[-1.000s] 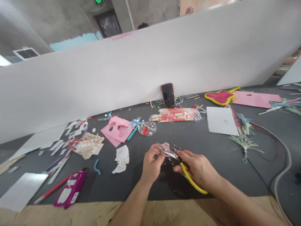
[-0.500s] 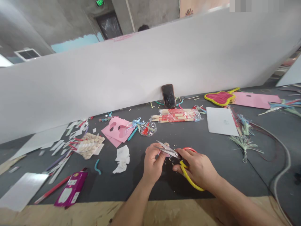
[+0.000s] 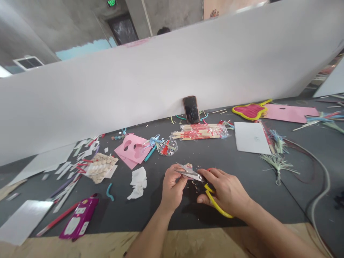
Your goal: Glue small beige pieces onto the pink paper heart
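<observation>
My right hand (image 3: pixel 224 190) grips a pair of scissors (image 3: pixel 214 203) with yellow and red handles, its fingers through the loops. The metal blades point left, slightly apart, and reach over the fingertips of my left hand (image 3: pixel 173 186). My left hand is closed in a pinch on a small pink piece (image 3: pixel 190 170) that carries tiny beads along its far edge. Blades and fingers cover most of this piece. Tiny loose beads (image 3: pixel 194 183) lie scattered on the dark tabletop under and around the hands.
A phone (image 3: pixel 191 109) leans against the white partition (image 3: pixel 150 82). Wrapped wooden sticks (image 3: pixel 200 131) lie before it. Leftward are pink cut-out paper (image 3: pixel 131 147), crumpled tissue (image 3: pixel 138 182) and a purple packet (image 3: pixel 80 218). A white card (image 3: pixel 252 138) and a cable (image 3: pixel 325 168) lie right.
The yellow lower handle has swung up a little and the blades have shifted over the left fingertips. The pink piece shows more between the hands. The view has moved slightly.
</observation>
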Tool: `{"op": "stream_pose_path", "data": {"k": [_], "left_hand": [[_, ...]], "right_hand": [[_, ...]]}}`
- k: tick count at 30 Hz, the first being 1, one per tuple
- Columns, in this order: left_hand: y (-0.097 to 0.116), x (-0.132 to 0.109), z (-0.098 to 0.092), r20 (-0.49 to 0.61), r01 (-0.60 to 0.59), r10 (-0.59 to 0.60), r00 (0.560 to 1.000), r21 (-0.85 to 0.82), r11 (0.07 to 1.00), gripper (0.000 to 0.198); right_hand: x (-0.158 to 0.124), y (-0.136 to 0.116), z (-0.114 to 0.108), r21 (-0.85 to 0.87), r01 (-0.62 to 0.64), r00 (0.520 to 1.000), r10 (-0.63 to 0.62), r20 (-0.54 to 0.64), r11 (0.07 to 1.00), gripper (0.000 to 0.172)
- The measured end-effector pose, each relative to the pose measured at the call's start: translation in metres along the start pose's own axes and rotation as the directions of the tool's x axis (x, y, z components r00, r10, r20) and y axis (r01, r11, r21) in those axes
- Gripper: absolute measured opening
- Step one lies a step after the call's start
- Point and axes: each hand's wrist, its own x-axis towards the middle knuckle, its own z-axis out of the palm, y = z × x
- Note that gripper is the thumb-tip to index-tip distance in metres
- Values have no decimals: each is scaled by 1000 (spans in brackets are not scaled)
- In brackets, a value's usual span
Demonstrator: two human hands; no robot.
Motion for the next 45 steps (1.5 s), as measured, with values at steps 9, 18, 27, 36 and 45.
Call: {"op": "stream_pose_path", "data": {"k": [9, 18, 27, 36, 45], "left_hand": [[-1, 3, -5, 53, 29, -24, 998, -81, 996, 20], [-4, 2, -6, 151, 147, -121, 981, -179, 973, 26], [2, 1, -1, 128, 196, -181, 975, -114, 974, 27], [-1, 2, -2, 10, 42, -42, 999, -74, 996, 20], [-4, 1, -4, 3, -41, 41, 999, -35, 999, 14]], "right_hand": [[-1, 0, 6, 15, 25, 998, -24, -61, 1000, 55], [-4, -3, 7, -45, 51, 999, -51, -12, 998, 46], [-5, -4, 7, -62, -11, 1000, 10, -8, 998, 39], [0, -1, 6, -85, 17, 996, -25, -85, 996, 61], [-1, 2, 11, -74, 55, 994, -62, -92, 996, 55]]}}
